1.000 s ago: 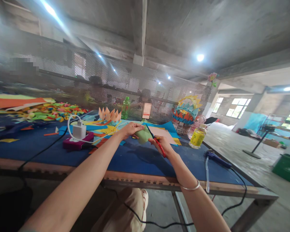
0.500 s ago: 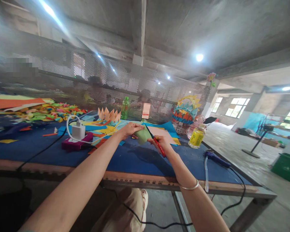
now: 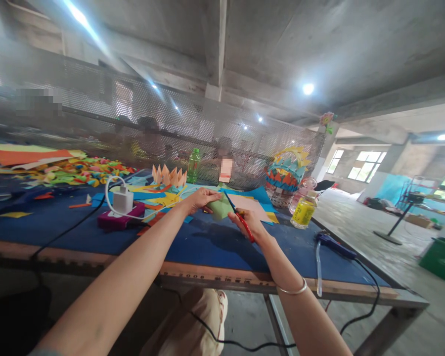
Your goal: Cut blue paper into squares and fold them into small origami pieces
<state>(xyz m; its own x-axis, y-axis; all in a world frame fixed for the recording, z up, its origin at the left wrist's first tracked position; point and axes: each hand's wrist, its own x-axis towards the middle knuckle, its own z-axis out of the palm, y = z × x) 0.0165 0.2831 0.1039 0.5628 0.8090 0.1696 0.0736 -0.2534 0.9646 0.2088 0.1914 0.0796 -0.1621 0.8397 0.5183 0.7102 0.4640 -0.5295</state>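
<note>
My left hand (image 3: pixel 200 201) pinches the upper left of a small piece of green paper (image 3: pixel 221 207), held above the blue table (image 3: pixel 203 247). In my right hand (image 3: pixel 252 222) is a pair of scissors (image 3: pixel 247 228) with red handles, its dark blades at the paper's right edge. My right fingertips come close to that edge too; whether they touch it I cannot tell. Behind the hands lie a pale pink sheet (image 3: pixel 248 206) and blue sheets (image 3: pixel 261 194).
A yellow-labelled bottle (image 3: pixel 304 210), a paper-trimmed basket (image 3: pixel 286 175) and a glue gun (image 3: pixel 335 244) are on the right. Leftward are a purple power strip (image 3: pixel 120 217) with a white charger (image 3: pixel 122 201), an orange spiky paper piece (image 3: pixel 169 176), a green bottle (image 3: pixel 194 166) and paper scraps (image 3: pixel 77 170).
The whole view has shifted slightly, so things sit a little further right. Both hands keep their hold; the scissor blades show less beside the green paper.
</note>
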